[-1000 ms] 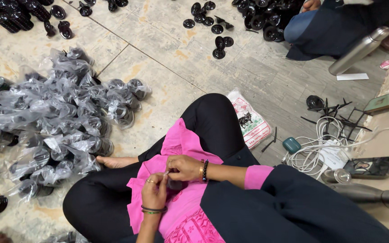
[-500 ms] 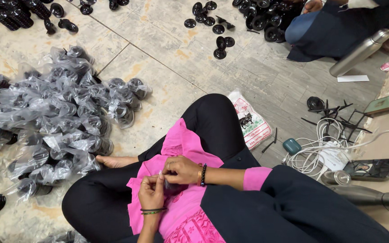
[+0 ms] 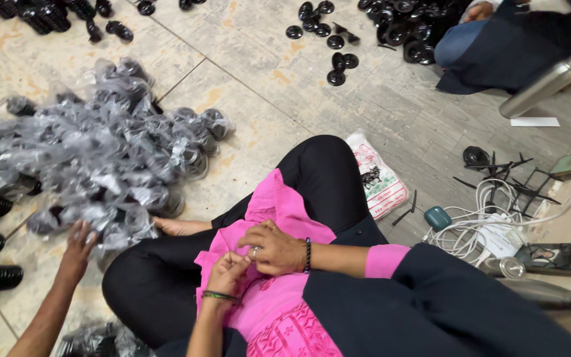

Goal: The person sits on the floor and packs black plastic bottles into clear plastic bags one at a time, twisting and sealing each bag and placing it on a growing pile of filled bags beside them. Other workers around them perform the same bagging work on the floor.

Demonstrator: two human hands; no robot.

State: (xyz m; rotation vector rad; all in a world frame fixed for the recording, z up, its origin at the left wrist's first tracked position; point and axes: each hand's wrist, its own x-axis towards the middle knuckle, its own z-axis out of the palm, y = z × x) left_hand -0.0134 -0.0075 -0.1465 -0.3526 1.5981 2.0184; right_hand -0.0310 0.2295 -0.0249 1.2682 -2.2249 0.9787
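Over the pink tunic (image 3: 279,205), the left hand (image 3: 228,270) and right hand (image 3: 273,247) meet, fingertips pinched together (whatever they pinch is hidden); bagged black parts (image 3: 100,158) lie beyond the tunic.

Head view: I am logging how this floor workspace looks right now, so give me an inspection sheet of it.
Surface: tiled floor, worn and stained; the person sits on it cross-legged.
Job's things: heap of black parts in clear bags at their knee; what the fingers pinch is too small to tell.
Clutter: loose black discs, printed pouch, two metal flasks, phone.
Hands: left hand and right hand meet over the pink tunic; another person's hand touches the bags.
Cables: white cable, loosely coiled.
Surroundings: a second seated person at the top right.
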